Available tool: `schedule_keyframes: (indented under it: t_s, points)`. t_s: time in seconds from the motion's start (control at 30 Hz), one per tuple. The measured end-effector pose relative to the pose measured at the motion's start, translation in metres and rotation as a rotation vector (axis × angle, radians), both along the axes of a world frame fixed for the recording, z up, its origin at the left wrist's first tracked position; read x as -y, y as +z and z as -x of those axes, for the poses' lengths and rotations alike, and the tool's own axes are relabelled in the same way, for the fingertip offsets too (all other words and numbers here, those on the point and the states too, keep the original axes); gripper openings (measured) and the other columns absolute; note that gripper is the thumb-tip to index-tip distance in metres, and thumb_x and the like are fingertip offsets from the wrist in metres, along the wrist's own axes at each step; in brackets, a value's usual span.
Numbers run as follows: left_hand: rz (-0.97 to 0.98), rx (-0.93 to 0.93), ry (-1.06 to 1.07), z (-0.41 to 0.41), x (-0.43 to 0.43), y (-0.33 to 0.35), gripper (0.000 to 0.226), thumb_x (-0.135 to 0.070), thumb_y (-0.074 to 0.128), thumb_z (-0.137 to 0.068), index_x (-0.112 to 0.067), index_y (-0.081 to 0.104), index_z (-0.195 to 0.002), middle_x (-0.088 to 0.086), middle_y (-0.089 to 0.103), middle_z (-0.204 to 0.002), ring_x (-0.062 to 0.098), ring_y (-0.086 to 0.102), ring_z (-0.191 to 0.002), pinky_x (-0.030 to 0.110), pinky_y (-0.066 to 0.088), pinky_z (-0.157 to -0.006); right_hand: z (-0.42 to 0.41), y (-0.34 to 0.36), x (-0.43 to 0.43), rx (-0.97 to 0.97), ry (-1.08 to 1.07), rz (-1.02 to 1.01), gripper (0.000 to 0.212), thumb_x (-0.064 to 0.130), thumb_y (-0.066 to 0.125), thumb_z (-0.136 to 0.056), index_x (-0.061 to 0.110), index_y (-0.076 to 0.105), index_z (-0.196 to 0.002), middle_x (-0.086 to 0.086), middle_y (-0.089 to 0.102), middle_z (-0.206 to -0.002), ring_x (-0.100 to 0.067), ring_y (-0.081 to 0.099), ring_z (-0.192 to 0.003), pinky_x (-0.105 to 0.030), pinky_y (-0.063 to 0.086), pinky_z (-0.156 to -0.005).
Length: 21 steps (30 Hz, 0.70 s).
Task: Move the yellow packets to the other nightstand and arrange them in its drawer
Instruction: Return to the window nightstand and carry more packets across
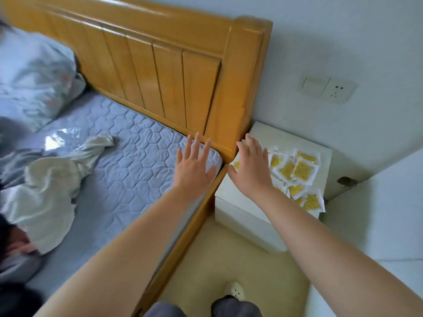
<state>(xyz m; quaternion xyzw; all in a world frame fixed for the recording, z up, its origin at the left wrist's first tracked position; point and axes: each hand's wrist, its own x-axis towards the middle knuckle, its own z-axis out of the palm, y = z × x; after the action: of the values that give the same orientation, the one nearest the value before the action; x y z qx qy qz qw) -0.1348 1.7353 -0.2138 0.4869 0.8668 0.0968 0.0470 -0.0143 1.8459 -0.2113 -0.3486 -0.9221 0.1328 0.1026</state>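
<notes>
The white nightstand surface (281, 136) carries scattered yellow packets (302, 170). The right hand (250, 167) has its fingers (251, 144) spread open over the pile's left edge. The left hand (194, 165) is open above the mattress (128, 143).

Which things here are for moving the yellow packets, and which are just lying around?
For the job: yellow packets, the white nightstand under them, right hand over them, left hand.
Just lying about: cream cloth and clear wrapper on the bed, wall socket.

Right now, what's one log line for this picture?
left hand: open over mattress corner | right hand: open over packets | packets: heaped on nightstand | none picked up yet
</notes>
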Motion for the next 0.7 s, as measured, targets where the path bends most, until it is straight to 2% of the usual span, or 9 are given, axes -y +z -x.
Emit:
schedule_keyframes:
  t_s: [0.2,0.3,0.47,0.63,0.7]
  points:
    - [-0.123,-0.117,0.202,0.041,0.144,0.071,0.073,-0.046,0.039,-0.097,-0.025,-0.002,-0.153,0.003,-0.016,-0.16,0.023,-0.019,-0.146,0.047,-0.003,-0.118,0.061,0.068,0.126,-0.026,0.236,-0.14,0.069,0.038,0.051,-0.092,0.01,0.022,-0.148,-0.014,0.005,-0.159,-0.03,0.003,-0.147,-0.051,0.009,-0.115]
    - [-0.168,-0.186,0.308,0.06,0.248,0.096,0.073,-0.046,0.04,-0.097,-0.025,-0.001,-0.154,0.002,-0.016,-0.16,0.023,-0.02,-0.146,0.048,-0.004,-0.118,0.094,0.093,0.217,-0.065,0.34,-0.212,0.069,0.037,0.048,-0.093,0.01,0.019,-0.149,-0.014,0.002,-0.159,-0.03,0.001,-0.147,-0.051,0.006,-0.116]
    - [-0.192,-0.277,0.516,0.087,0.45,0.131,0.072,-0.047,0.041,-0.096,-0.027,0.002,-0.154,0.002,-0.014,-0.16,0.023,-0.019,-0.146,0.05,-0.005,-0.118,0.163,0.134,0.406,-0.154,0.502,-0.302,0.065,0.028,0.059,-0.086,0.002,0.037,-0.141,-0.021,0.023,-0.153,-0.037,0.021,-0.142,-0.059,0.019,-0.111]
    - [-0.134,-0.401,0.722,0.104,0.641,0.164,0.072,-0.047,0.038,-0.097,-0.026,0.0,-0.154,0.003,-0.017,-0.16,0.025,-0.02,-0.146,0.051,-0.007,-0.116,0.21,0.165,0.584,-0.191,0.698,-0.299,0.067,0.031,0.056,-0.087,0.005,0.031,-0.143,-0.019,0.017,-0.156,-0.035,0.014,-0.145,-0.057,0.012,-0.113]
    - [-0.114,-0.428,0.806,0.106,0.7,0.172,0.072,-0.048,0.036,-0.098,-0.025,-0.002,-0.154,0.004,-0.018,-0.16,0.025,-0.021,-0.146,0.051,-0.007,-0.116,0.222,0.176,0.639,-0.21,0.791,-0.345,0.07,0.031,0.061,-0.084,0.005,0.033,-0.142,-0.019,0.023,-0.154,-0.036,0.019,-0.143,-0.058,0.016,-0.112]
